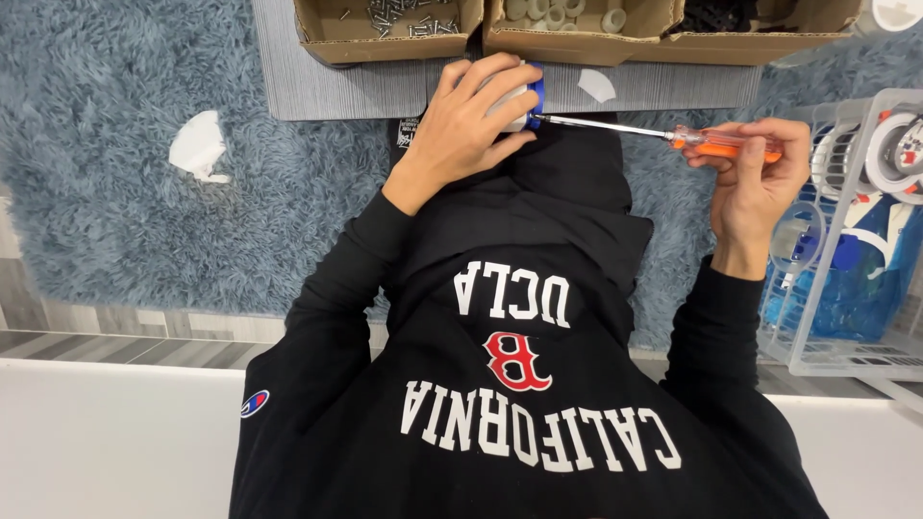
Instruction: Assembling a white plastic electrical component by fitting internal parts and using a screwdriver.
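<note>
Rug (115, 221) of shaggy blue-grey pile fills the left of what we see, with a crumpled scrap of white paper (199, 146) lying on it, well apart from our hands. Further right, past a grey board (317, 91) that carries three open cardboard boxes, the first box (385, 24) holding loose metal screws, our left hand (466, 120) wraps its fingers (486, 82) closed over a small white round part with a blue rim (527, 96), so most of that part is hidden and only its right-hand face shows. The part sits just in front of the middle box (567, 29), above our black sweatshirt (519, 336). From that exposed face the screwdriver (663, 135) runs off to the right: its thin metal shaft meets the blue rim at the tip, and its long axis lies nearly level, dipping slightly toward the orange transparent handle. Our right hand (760, 168) pinches that handle between thumb and curled fingers, closed on it. So the part lies to the left of the right hand, along the line of the shaft, and the left hand is the one on it. At the far right stands a clear plastic rack (846, 356) with white rolls and blue pieces inside, just beside the right wrist.
</note>
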